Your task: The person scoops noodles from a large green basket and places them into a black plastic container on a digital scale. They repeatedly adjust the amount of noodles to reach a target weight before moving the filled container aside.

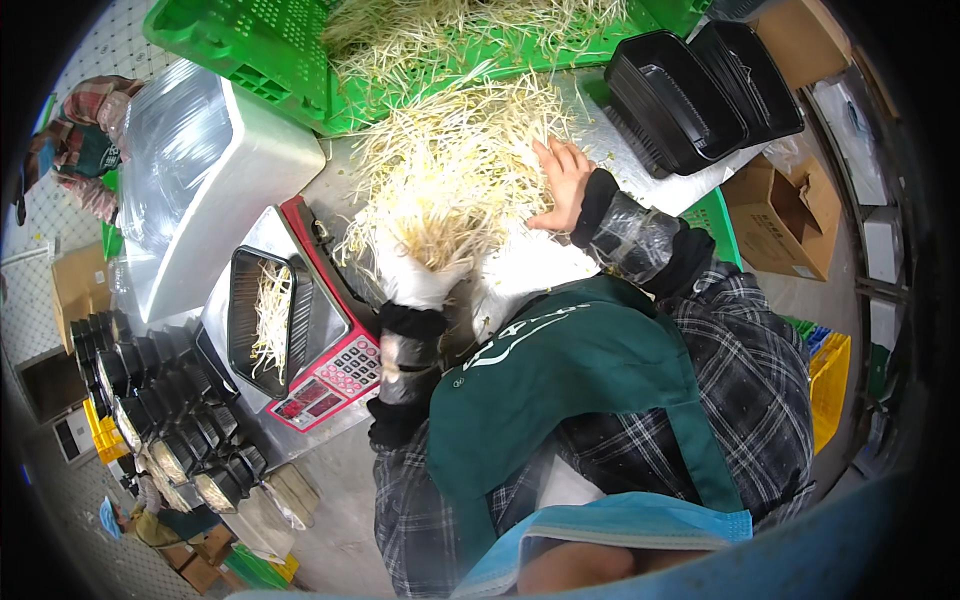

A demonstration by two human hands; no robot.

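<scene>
A large heap of bean sprouts [465, 157] lies on the metal table in front of me. My left hand [420, 279], in a white glove, grips a bunch of sprouts at the heap's near left side; its fingertips are partly hidden among them. My right hand [564, 187] is bare and rests with spread fingers against the heap's right side. Left of my left arm stands a red and silver digital scale [341, 319]. On its pan sits a black plastic tray [300, 315] with a small portion of sprouts in it.
A green perforated crate [247, 45] holding more sprouts stands behind the heap. Stacked empty black trays [675, 97] are at the back right. A white foam box [247, 165] with plastic film stands left, near another person [90, 142]. Several filled trays [165, 405] are piled lower left.
</scene>
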